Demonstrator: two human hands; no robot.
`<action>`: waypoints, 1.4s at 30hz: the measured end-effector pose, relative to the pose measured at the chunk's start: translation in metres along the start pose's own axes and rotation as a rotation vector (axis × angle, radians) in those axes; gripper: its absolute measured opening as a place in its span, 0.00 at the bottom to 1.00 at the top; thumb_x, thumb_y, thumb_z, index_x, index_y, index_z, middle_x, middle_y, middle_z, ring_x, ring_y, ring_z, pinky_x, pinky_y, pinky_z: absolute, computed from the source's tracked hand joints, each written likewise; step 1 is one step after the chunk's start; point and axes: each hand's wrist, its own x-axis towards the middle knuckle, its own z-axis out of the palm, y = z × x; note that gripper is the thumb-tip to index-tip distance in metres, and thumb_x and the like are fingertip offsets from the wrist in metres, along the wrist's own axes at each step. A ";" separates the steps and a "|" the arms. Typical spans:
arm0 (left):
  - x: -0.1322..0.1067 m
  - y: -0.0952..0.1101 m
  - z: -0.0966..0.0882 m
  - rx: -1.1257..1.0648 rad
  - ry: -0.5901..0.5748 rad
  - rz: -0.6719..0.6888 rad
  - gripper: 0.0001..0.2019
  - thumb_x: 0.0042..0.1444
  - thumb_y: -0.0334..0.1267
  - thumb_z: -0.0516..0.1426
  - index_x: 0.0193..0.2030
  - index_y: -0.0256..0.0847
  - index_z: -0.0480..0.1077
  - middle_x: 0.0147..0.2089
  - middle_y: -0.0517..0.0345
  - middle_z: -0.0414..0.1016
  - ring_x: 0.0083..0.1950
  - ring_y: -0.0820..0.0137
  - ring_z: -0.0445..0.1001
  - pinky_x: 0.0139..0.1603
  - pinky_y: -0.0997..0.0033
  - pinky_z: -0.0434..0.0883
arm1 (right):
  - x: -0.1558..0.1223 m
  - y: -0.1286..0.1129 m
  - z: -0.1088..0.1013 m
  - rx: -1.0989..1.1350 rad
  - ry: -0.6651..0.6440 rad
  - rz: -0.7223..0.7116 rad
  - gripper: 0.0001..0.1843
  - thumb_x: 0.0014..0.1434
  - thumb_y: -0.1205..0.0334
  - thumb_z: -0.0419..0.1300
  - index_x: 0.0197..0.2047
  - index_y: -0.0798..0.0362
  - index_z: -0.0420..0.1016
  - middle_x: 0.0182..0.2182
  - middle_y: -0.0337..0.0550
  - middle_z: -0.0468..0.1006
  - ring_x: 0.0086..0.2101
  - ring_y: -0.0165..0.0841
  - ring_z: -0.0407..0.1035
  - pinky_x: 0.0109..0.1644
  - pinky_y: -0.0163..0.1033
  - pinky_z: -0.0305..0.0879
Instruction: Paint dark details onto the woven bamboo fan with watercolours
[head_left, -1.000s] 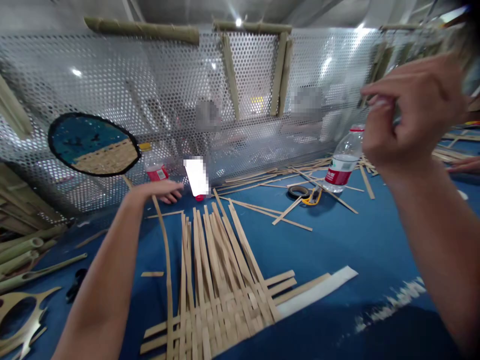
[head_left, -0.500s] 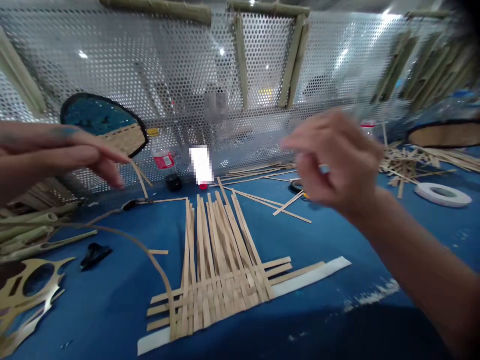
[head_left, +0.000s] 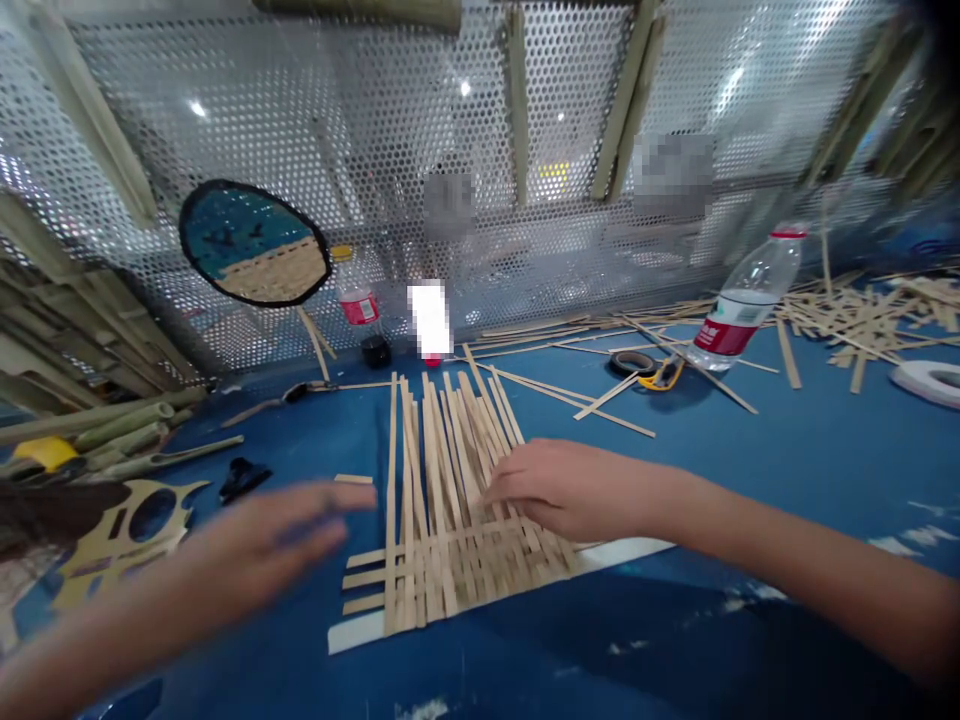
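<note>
Loosely woven bamboo strips (head_left: pixel 431 560) fanning upward, right hand (head_left: pixel 574 490) atop.

Right hand (head_left: pixel 574 490) palm-down, left hand (head_left: pixel 270 540) open, blurred

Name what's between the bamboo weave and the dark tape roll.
Loose bamboo strips lie between the bamboo weave and the dark tape roll, in the head view.

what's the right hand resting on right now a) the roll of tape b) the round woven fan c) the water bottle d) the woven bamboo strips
d, the right hand lies flat on the woven bamboo strips, its fingertips over the crossing strips.
</note>
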 end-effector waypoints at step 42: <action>0.004 0.052 0.055 0.213 -0.223 0.651 0.25 0.72 0.45 0.51 0.71 0.40 0.60 0.65 0.58 0.68 0.65 0.72 0.70 0.63 0.77 0.69 | -0.009 -0.043 0.063 0.332 -0.020 -0.193 0.34 0.71 0.52 0.54 0.76 0.51 0.52 0.74 0.48 0.49 0.73 0.38 0.40 0.77 0.51 0.34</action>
